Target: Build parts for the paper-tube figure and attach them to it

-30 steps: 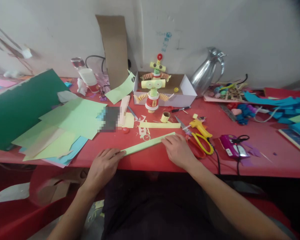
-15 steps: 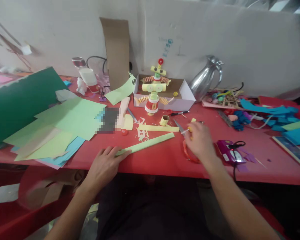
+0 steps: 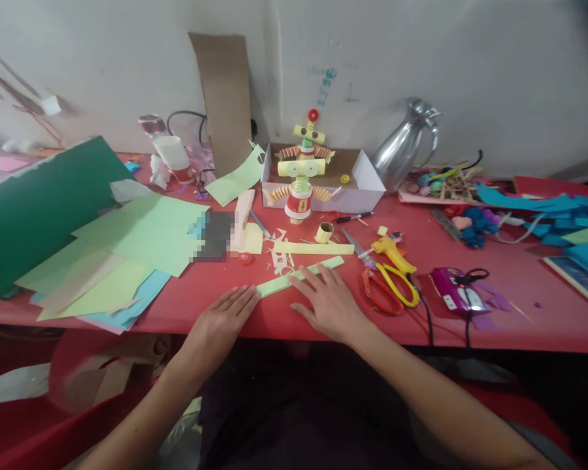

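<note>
A long light-green paper strip (image 3: 301, 275) lies slanted on the red table (image 3: 519, 323). My left hand (image 3: 223, 323) rests flat at the strip's lower left end, fingertips touching it. My right hand (image 3: 326, 303) lies flat with fingers spread, its fingertips pressing the middle of the strip. Neither hand holds anything. A paper robot figure (image 3: 302, 175) stands beyond the strip, in front of a white cardboard box (image 3: 367, 179).
Red-handled scissors (image 3: 379, 294) and a yellow glue gun (image 3: 396, 264) lie right of my right hand. A yellow strip (image 3: 313, 248), paper scraps, a stack of green sheets (image 3: 137, 235), a metal jug (image 3: 404, 147) and a purple device (image 3: 455, 290) crowd the table.
My right hand came back from the scissors area to the left and now presses on the strip's middle. The left hand stayed at the strip's end.
</note>
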The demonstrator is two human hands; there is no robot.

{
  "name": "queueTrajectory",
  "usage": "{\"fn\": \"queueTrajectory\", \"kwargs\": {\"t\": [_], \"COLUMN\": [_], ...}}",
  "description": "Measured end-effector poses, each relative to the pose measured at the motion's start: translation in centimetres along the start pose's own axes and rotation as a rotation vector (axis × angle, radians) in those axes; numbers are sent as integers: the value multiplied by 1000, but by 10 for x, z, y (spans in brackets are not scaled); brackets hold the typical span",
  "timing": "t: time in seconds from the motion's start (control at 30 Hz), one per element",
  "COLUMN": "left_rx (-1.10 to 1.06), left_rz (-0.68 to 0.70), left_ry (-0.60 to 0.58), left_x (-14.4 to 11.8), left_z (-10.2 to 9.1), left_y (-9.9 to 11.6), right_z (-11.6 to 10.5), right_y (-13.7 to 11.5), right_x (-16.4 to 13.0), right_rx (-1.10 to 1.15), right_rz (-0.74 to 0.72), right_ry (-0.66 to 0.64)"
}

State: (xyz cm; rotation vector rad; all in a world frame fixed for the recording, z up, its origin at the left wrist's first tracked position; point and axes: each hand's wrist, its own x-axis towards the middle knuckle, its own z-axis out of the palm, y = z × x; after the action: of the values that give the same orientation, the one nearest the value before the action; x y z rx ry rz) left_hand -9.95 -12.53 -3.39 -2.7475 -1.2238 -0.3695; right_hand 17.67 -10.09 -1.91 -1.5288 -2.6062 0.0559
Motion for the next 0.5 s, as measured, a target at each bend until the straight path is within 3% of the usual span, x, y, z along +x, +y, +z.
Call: {"fn": "queueTrajectory", "kwargs": {"t": [0.23,0.5], "left_rx": [-26,-58], "left_rz": [-18,-17], "left_ry": [36,111], "left_x": [-4,-17], "left_z": [2,4], "left_y": [-4,-7], "right_z": [6,9], "right_y": [17,19], "right_x": [-2,-3], "right_rx": [-30,-55], "right_rz": [103,106], "right_ry": [-34,-22]}}
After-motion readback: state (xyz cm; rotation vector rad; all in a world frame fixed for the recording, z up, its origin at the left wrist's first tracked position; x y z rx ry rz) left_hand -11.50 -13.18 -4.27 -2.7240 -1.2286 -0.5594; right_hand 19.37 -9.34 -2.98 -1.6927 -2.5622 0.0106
